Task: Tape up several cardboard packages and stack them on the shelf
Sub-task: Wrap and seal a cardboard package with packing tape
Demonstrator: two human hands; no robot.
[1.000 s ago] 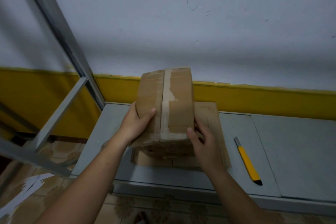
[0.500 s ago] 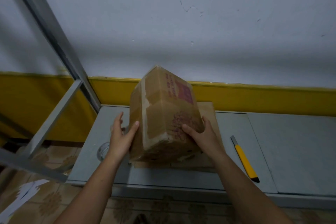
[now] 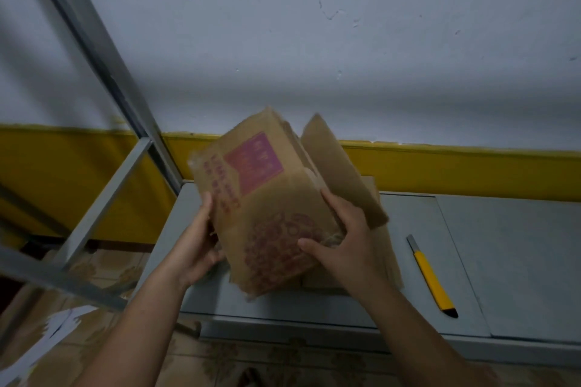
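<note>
over the near edge of the grey surface (image 3: 503, 261), the cardboard box (image 3: 267, 207) has turned further round than half a second ago. the taped corner that faced out is gone from sight. the printed side with its pink label now looks up, and one loose flap (image 3: 339, 166) stands open on the right. the left hand (image 3: 198, 248), which lay flat against the side, now grips the box's lower left edge with the thumb along it. the right hand (image 3: 349, 245) clasps the lower right edge at the foot of the flap, thumb on the printed face. the box sits tilted between the two hands, over a flat piece of cardboard (image 3: 390, 261) lying on the surface. by count: one box, one flat cardboard piece, one yellow knife (image 3: 430, 276) off to the right, two hands.
</note>
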